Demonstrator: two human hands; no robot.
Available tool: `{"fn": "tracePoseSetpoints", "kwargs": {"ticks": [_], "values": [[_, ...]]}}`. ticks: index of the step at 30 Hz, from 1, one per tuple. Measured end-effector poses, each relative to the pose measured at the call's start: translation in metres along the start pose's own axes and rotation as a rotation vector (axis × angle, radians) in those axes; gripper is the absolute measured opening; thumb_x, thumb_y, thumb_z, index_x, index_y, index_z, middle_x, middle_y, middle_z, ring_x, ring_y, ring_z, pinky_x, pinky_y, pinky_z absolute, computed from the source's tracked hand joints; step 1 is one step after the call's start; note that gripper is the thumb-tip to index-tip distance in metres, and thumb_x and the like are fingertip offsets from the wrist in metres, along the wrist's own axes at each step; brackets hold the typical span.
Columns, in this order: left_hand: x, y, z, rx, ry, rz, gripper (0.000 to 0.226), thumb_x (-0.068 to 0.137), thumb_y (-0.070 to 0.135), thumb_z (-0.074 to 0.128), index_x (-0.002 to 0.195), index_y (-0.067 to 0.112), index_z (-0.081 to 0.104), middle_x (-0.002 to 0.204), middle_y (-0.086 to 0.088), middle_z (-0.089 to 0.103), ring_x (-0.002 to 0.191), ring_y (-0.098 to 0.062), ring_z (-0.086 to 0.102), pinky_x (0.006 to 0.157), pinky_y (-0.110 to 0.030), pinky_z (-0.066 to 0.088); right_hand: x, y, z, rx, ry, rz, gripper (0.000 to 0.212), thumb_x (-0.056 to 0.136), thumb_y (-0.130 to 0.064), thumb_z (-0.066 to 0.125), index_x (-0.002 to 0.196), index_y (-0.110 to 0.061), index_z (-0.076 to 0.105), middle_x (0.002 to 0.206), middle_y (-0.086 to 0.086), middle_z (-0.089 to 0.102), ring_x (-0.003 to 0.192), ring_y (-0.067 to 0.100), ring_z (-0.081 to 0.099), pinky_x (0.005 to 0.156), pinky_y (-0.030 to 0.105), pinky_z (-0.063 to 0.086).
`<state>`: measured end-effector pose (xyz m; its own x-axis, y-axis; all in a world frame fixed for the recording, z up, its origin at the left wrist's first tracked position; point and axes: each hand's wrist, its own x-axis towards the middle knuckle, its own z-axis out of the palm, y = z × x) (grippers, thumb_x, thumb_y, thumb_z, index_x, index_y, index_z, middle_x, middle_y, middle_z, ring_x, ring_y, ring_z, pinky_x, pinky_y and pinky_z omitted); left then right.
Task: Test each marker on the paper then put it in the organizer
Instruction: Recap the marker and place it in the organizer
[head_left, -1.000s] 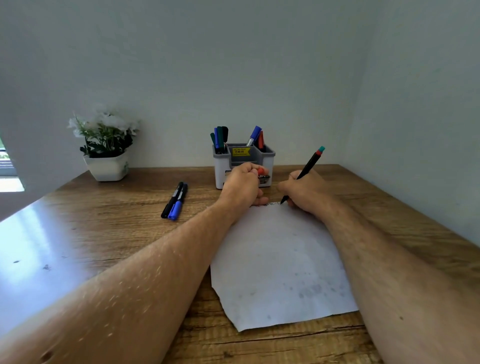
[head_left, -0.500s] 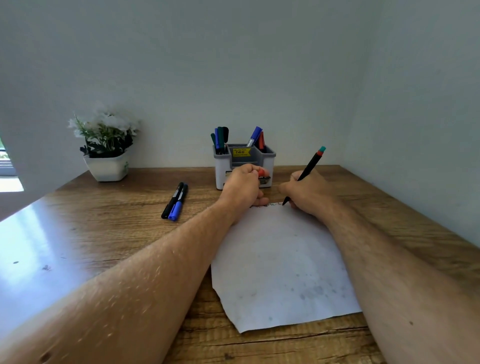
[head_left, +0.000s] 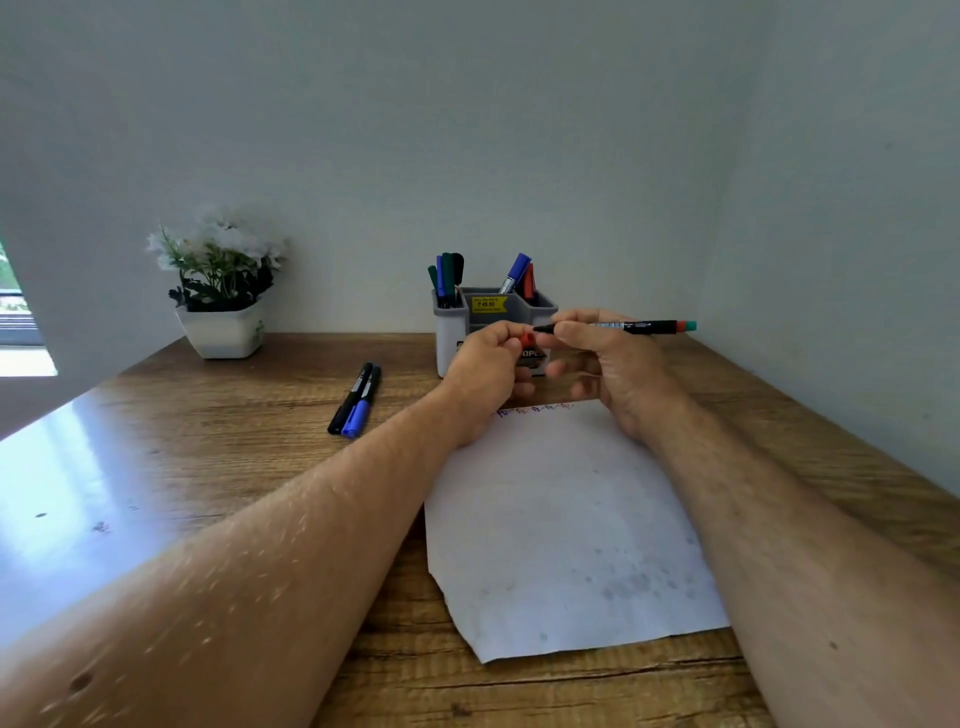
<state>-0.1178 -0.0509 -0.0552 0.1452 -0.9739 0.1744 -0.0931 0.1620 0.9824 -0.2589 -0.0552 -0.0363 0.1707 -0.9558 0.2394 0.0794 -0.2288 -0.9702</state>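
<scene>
My right hand holds a black marker level above the paper, its bare tip pointing left at the red cap that my left hand pinches. Tip and cap are nearly touching. The white paper lies on the wooden desk with a row of small coloured marks along its far edge. Behind the hands stands the grey and white organizer with several markers upright in it. Two capped markers, one black and one blue, lie side by side on the desk to the left.
A white pot of white flowers stands at the back left of the desk. Walls close off the back and the right side. The desk's left part reflects bright light from a window.
My right hand lifted the marker off the paper and turned it level. My left hand rose from the paper's edge and brought the red cap up to the tip.
</scene>
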Motion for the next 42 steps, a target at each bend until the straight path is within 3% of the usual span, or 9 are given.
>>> {"fn": "tracePoseSetpoints", "kwargs": {"ticks": [11,15,20,24,28,31,36,39,42], "values": [[-0.001,0.000,0.001,0.023,-0.015,0.039,0.035,0.105,0.009,0.036,0.100,0.022,0.067,0.103,-0.007,0.069,0.094,-0.023,0.064,0.090,-0.043,0.058,0.003,0.003,0.000,-0.120,-0.007,-0.009,0.003,0.092,-0.018,0.066,0.094,-0.018,0.067,0.092,0.008,0.076,0.068,0.020,0.070,0.050,0.027,0.052],[-0.002,0.005,-0.002,0.092,-0.018,0.107,0.035,0.103,0.007,0.040,0.102,0.025,0.070,0.096,0.001,0.071,0.091,-0.015,0.065,0.084,-0.032,0.057,0.005,0.003,-0.002,-0.094,0.012,-0.053,0.013,0.089,-0.011,0.069,0.089,-0.018,0.059,0.080,0.011,0.073,0.064,0.024,0.069,0.048,0.028,0.050],[-0.004,0.018,-0.009,-0.217,-0.021,0.057,0.045,0.098,-0.007,0.029,0.106,0.005,0.071,0.103,-0.013,0.074,0.091,-0.021,0.072,0.084,-0.031,0.060,0.002,0.000,0.000,0.005,-0.034,-0.044,0.009,0.091,-0.017,0.065,0.097,-0.014,0.072,0.087,0.012,0.076,0.075,0.023,0.073,0.052,0.028,0.054],[-0.002,0.026,-0.017,-0.479,0.124,0.028,0.028,0.098,-0.008,0.041,0.107,0.006,0.063,0.100,-0.012,0.069,0.081,-0.017,0.070,0.077,-0.028,0.061,0.000,-0.008,0.003,0.212,-0.072,0.015,0.043,0.098,-0.028,0.036,0.107,-0.006,0.072,0.087,0.016,0.074,0.066,0.024,0.068,0.050,0.027,0.054],[0.002,0.026,-0.026,-0.638,0.216,-0.008,0.016,0.096,0.000,0.056,0.110,0.004,0.061,0.100,-0.015,0.070,0.079,-0.018,0.074,0.065,-0.022,0.059,0.002,-0.009,0.005,0.236,0.034,-0.087,0.007,0.094,-0.013,0.059,0.088,-0.013,0.058,0.068,0.009,0.064,0.055,0.023,0.059,0.045,0.029,0.050],[0.004,0.027,-0.034,-0.665,0.261,0.001,0.017,0.094,0.007,0.061,0.111,0.003,0.064,0.101,-0.015,0.072,0.081,-0.018,0.073,0.065,-0.022,0.059,0.002,-0.007,0.002,0.096,0.055,-0.154,0.014,0.083,-0.007,0.075,0.083,-0.010,0.062,0.074,0.015,0.070,0.057,0.024,0.063,0.048,0.030,0.052],[0.004,0.027,-0.040,-0.634,0.281,0.072,0.012,0.092,0.010,0.065,0.103,0.007,0.065,0.093,-0.012,0.073,0.078,-0.019,0.074,0.061,-0.022,0.058,0.003,0.007,0.007,-0.542,0.089,-0.358,0.015,0.082,-0.022,0.078,0.094,-0.023,0.069,0.074,0.000,0.072,0.061,0.014,0.065,0.054,0.024,0.048],[0.003,0.026,-0.041,-0.634,0.272,0.083,0.012,0.092,0.007,0.065,0.104,0.006,0.065,0.095,-0.013,0.073,0.082,-0.021,0.074,0.063,-0.023,0.058,0.005,0.010,0.008,-0.603,0.119,-0.421,0.015,0.084,-0.026,0.076,0.098,-0.022,0.071,0.084,-0.005,0.072,0.074,0.009,0.067,0.063,0.017,0.047],[0.003,0.026,-0.038,-0.633,0.262,0.083,0.011,0.093,0.006,0.064,0.103,0.007,0.065,0.094,-0.011,0.073,0.085,-0.021,0.074,0.068,-0.025,0.060,0.006,0.012,0.008,-0.598,0.108,-0.410,0.011,0.086,-0.026,0.074,0.095,-0.021,0.070,0.083,-0.002,0.072,0.075,0.016,0.070,0.068,0.033,0.058]]}}
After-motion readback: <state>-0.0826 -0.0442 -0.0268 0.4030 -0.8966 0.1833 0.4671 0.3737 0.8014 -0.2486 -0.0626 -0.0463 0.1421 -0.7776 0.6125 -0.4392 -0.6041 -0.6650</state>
